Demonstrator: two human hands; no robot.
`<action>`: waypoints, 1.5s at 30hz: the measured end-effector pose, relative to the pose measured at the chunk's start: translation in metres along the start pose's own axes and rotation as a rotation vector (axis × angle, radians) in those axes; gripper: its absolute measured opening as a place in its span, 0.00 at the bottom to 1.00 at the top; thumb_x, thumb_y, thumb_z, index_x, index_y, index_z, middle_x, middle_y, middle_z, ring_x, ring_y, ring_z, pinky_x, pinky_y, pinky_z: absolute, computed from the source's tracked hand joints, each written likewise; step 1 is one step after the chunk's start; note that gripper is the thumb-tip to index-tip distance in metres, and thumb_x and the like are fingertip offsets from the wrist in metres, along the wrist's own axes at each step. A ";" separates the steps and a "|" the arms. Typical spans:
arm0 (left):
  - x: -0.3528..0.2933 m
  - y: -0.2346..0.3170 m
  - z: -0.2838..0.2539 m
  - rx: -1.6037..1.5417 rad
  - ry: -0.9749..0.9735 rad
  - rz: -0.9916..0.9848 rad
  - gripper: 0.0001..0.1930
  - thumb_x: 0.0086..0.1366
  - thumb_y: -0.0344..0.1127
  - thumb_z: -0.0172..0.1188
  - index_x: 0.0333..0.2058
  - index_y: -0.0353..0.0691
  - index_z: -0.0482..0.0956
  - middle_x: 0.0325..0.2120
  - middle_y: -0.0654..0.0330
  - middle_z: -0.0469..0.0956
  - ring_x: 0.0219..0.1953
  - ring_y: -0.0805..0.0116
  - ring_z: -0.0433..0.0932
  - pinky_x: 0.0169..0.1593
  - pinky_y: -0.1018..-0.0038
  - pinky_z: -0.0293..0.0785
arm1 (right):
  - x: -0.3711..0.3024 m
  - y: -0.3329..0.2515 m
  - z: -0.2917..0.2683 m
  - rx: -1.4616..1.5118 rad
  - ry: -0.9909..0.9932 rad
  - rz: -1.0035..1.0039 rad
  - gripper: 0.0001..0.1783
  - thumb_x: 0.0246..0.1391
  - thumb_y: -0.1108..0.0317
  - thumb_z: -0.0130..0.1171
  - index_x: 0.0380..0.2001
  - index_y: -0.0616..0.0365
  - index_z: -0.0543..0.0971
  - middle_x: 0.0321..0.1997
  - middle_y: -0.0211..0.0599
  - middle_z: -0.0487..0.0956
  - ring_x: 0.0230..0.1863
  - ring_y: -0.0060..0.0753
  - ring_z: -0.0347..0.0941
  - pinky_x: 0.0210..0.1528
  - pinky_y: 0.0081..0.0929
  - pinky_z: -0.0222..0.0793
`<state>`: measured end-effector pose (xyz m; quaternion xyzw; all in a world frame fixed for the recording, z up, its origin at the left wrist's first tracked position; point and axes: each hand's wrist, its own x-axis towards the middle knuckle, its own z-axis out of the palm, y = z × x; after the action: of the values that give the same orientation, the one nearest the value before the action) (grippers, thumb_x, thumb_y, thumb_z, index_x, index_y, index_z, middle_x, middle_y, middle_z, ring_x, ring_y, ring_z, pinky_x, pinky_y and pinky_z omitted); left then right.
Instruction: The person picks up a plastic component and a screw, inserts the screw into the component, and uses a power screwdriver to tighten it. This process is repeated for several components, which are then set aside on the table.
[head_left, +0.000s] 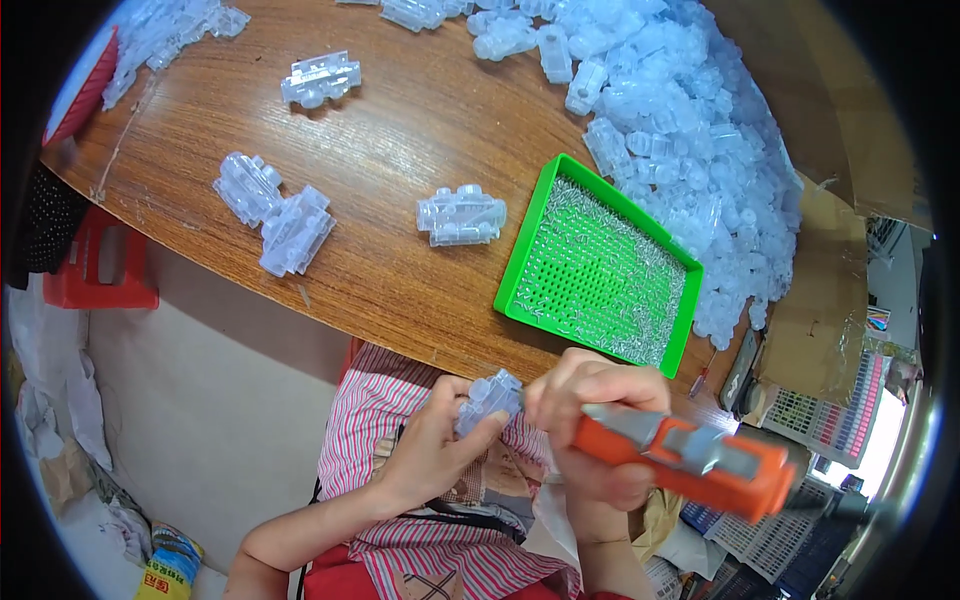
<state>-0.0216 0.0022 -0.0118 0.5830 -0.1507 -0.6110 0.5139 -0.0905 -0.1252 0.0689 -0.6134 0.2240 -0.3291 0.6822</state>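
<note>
Over my lap, my left hand [440, 440] grips a clear plastic casing [489, 402] between thumb and fingers. My right hand [600, 420] is wrapped round an orange and grey electric screwdriver [690, 462], its front end pointing left at the casing. The fingers hide the driver's tip, so I cannot tell whether it touches a screw. Just beyond my right hand a green perforated tray [527, 236] holds many small silver screws [640, 262]. Left of the tray lies one clear casing [461, 216]. Farther left, two more casings [297, 230] rest against each other.
A large heap of clear plastic parts [660, 110] covers the table's [390, 140] far right. Another single casing [321, 79] sits farther back. A red basket [85, 90] with clear parts stands at the far left. Below the table's left edge is a red stool [100, 265].
</note>
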 end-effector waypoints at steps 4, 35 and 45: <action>-0.004 0.006 -0.012 -0.019 -0.018 0.133 0.17 0.59 0.32 0.63 0.42 0.35 0.67 0.29 0.62 0.78 0.31 0.82 0.74 0.33 0.81 0.71 | 0.037 -0.002 -0.026 0.185 -0.029 -0.353 0.35 0.54 0.35 0.47 0.47 0.58 0.69 0.14 0.29 0.65 0.21 0.26 0.61 0.20 0.24 0.66; 0.001 -0.004 0.002 -0.275 -0.096 -0.003 0.18 0.68 0.33 0.52 0.52 0.33 0.60 0.43 0.58 0.75 0.42 0.79 0.75 0.46 0.79 0.72 | 0.085 0.026 -0.042 0.109 0.131 -0.394 0.36 0.52 0.32 0.45 0.44 0.57 0.72 0.13 0.27 0.64 0.20 0.23 0.60 0.20 0.23 0.61; 0.005 -0.010 0.010 -0.243 -0.034 0.105 0.18 0.68 0.37 0.53 0.48 0.31 0.61 0.38 0.56 0.77 0.41 0.75 0.77 0.44 0.76 0.73 | -0.005 -0.007 -0.009 0.140 -0.061 -0.211 0.35 0.47 0.36 0.58 0.41 0.58 0.69 0.18 0.33 0.72 0.23 0.32 0.68 0.26 0.30 0.68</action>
<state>-0.0338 -0.0017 -0.0194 0.4974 -0.1147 -0.6065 0.6095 -0.1017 -0.1283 0.0741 -0.5940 0.1139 -0.3949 0.6916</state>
